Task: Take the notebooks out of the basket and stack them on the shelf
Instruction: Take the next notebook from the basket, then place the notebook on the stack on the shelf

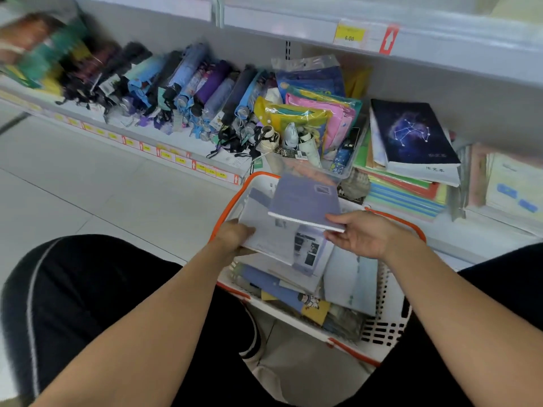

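The right hand (pixel 367 235) is pinching the near right corner of a lilac notebook (pixel 304 201), with the thumb lying on the cover and the other fingers passing below it. This notebook is being held above the basket (pixel 385 330), tilted a little, and its far edge is blurred against a clear plastic box (pixel 338 168) on the shelf (pixel 182 139). To the left of that grip, and lower, the left hand (pixel 235 236) is gripping the left edge of a white notebook (pixel 273 233); its fingers are going under the cover, so I cannot see how far they are curling. The lilac notebook is covering the far part of the white one.

Under both grips, more notebooks (pixel 293 289) are lying mixed in the white basket with orange rim. How many there are is hard to tell, because they are overlapping and the hands are hiding some.

Beyond the right hand, further to the right, a dark blue notebook with stars (pixel 411 133) is lying on top of a stack of notebooks (pixel 402 192) on the shelf. Beyond the left hand, folded umbrellas (pixel 176 86) are lying in a row, and the ones at the far left are too blurred to make out. The upper shelf edge (pixel 440 45) is cutting off what stands behind the stack. The person's knees in black trousers (pixel 88 289) are framing the basket.
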